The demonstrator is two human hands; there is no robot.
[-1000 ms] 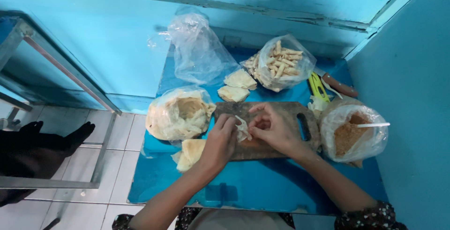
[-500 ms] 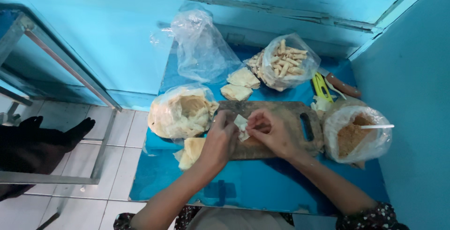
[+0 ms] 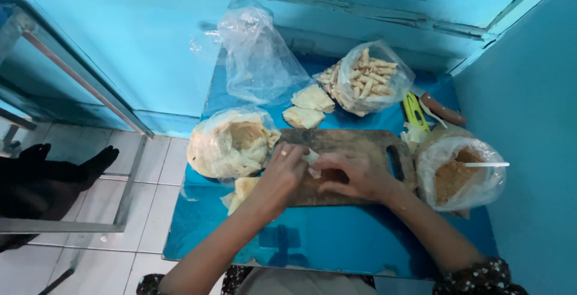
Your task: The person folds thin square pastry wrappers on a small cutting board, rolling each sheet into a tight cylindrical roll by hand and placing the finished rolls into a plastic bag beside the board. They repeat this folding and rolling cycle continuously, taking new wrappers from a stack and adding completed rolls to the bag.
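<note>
Pinching one pale wrapper piece over the wooden board, left hand and right hand were both closed on it.

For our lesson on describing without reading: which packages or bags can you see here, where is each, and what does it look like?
Empty clear bag: back of table, crumpled, upright.
Bag of pale rolled sticks: back right, clear, open.
Bag of thin wrappers: left of cutting board, clear, cream contents.
Bag of brown filling: right, clear, white utensil inside.
</note>
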